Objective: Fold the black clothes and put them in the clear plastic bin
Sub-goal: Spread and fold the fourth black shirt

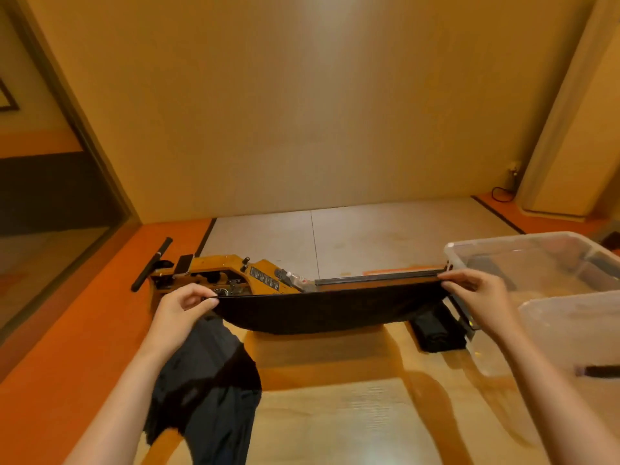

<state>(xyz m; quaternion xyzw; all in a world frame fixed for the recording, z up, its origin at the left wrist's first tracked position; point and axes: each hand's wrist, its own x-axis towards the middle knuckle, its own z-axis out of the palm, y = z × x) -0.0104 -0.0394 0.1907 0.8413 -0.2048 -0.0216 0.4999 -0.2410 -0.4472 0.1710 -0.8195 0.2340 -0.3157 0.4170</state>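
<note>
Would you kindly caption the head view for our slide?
Left hand and right hand pinch a black garment stretched between them over the table, beside a clear plastic bin.

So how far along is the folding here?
Partway. One folded black piece lies beside the clear bin, not inside. The left hand and right hand pinch a black garment stretched between them. A loose black pile is left to fold.

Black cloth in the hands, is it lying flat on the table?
No, the left hand and right hand pinch the black cloth by its top corners, and it hangs between them.
</note>
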